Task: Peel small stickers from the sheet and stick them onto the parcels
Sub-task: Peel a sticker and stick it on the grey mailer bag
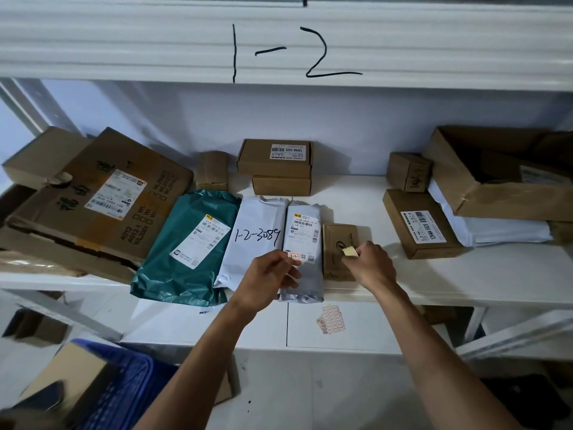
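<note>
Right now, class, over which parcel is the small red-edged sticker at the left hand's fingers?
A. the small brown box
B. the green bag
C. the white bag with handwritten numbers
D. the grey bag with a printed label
D: the left hand pinches the red-edged sticker at the lower part of the printed label on the grey bag, while the right hand pinches a tan slip over the small brown box.

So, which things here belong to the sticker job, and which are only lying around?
In the job: left hand pinching a small sticker at the white labelled parcel; right hand pinching a yellowish slip; sticker sheet on the lower shelf.
Lying about: blue crate; open carton.
</note>
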`<state>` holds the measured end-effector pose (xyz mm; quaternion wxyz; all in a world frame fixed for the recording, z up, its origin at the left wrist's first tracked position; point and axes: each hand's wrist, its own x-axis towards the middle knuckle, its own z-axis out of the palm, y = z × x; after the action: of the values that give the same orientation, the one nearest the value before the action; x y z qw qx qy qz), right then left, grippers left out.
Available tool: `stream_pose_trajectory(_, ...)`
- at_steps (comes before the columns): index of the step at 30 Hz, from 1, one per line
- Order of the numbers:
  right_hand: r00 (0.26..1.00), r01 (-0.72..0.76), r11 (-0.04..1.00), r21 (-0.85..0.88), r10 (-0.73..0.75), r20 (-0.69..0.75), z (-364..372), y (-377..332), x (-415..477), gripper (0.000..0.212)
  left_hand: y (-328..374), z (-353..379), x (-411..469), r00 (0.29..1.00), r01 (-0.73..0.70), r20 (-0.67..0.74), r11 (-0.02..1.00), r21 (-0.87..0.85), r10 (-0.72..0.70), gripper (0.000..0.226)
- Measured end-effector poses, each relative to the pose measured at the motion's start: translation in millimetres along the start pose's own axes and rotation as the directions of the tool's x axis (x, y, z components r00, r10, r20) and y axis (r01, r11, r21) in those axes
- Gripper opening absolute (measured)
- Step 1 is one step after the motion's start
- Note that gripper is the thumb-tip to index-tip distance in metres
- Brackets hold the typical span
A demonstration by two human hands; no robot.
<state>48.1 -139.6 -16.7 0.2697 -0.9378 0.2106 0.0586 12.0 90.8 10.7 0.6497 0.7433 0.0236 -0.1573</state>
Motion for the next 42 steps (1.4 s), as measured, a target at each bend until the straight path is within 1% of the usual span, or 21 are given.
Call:
stream_pose_trajectory(2,1.0,0.006,0.999,0.043,-0.006,0.014,-2,1,0,0.02,0,0,0,1.0,-0.005,0.004,1.0,-0.001,0.005,0.024)
stream_pose_trajectory(3,1.0,0.01,0.998,0.062,-0.011,0.013,-3,2,-1,0.018,1,-1,0,1.0,-0.007,0.004,1.0,-0.005,0.007,0.024)
stream_pose_trajectory(9,0.999,0.043,0.987,0.152,-0.041,-0.017,-7,10,-2,0.019,0,0,2,1.0,0.006,-0.008,1.0,-0.003,-0.006,0.023)
stream_pose_trajectory(12,0.991,0.13,0.968,0.212,-0.13,-0.013,-10,5,-15,0.022,-1,2,4,1.0,0.01,-0.018,0.999,-0.048,-0.011,0.02)
stream_pose_trajectory(15,0.965,0.198,0.931,0.308,-0.24,0.103,-14,-7,-34,0.022,-1,5,6,0.999,0.016,-0.038,0.995,-0.1,-0.02,0.021)
stream_pose_trajectory(18,0.882,0.223,0.868,0.443,-0.373,0.287,-13,-18,-56,0.018,1,9,7,0.998,0.052,-0.04,0.987,-0.152,-0.058,0.019)
stream_pose_trajectory(19,0.859,0.224,0.845,0.486,-0.406,0.312,-11,-21,-61,0.017,2,11,6,0.998,0.059,-0.026,0.984,-0.165,-0.064,0.019)
stream_pose_trajectory(21,0.841,0.215,0.804,0.555,-0.441,0.312,-4,-28,-67,0.015,5,14,3,0.998,0.059,-0.005,0.985,-0.163,-0.061,0.018)
stream_pose_trajectory(23,0.84,0.183,0.773,0.607,-0.444,0.312,3,-34,-72,0.014,11,18,-3,0.999,0.052,-0.002,0.988,-0.146,-0.052,0.017)
stream_pose_trajectory(26,0.845,0.136,0.74,0.659,-0.434,0.313,13,-38,-75,0.017,14,21,-6,0.999,0.021,-0.042,0.995,-0.096,-0.025,0.02)
stream_pose_trajectory(30,0.871,0.124,0.754,0.646,-0.394,0.293,19,-39,-75,0.02,11,14,-3,0.993,0.004,-0.114,0.997,-0.078,-0.013,0.019)
stream_pose_trajectory(34,0.888,0.083,0.751,0.655,-0.355,0.294,10,-41,-69,0.016,5,4,4,0.986,-0.016,-0.166,0.999,0.038,0.022,0.021)
stream_pose_trajectory(36,0.882,0.065,0.75,0.658,-0.352,0.313,12,-43,-68,0.021,3,4,6,0.987,-0.009,-0.162,0.998,0.063,0.019,0.022)
stream_pose_trajectory(38,0.874,0.042,0.735,0.677,-0.355,0.332,16,-44,-70,0.026,3,9,7,0.98,0.014,-0.198,0.997,0.078,0.002,0.023)
stream_pose_trajectory(40,0.881,0.021,0.726,0.688,-0.339,0.33,20,-45,-71,0.027,3,17,7,0.968,0.045,-0.25,0.999,0.026,-0.037,0.024)
stream_pose_trajectory(42,0.902,0.019,0.727,0.686,-0.308,0.302,25,-46,-72,0.022,3,28,6,0.95,0.103,-0.28,0.986,-0.131,-0.137,0.025)
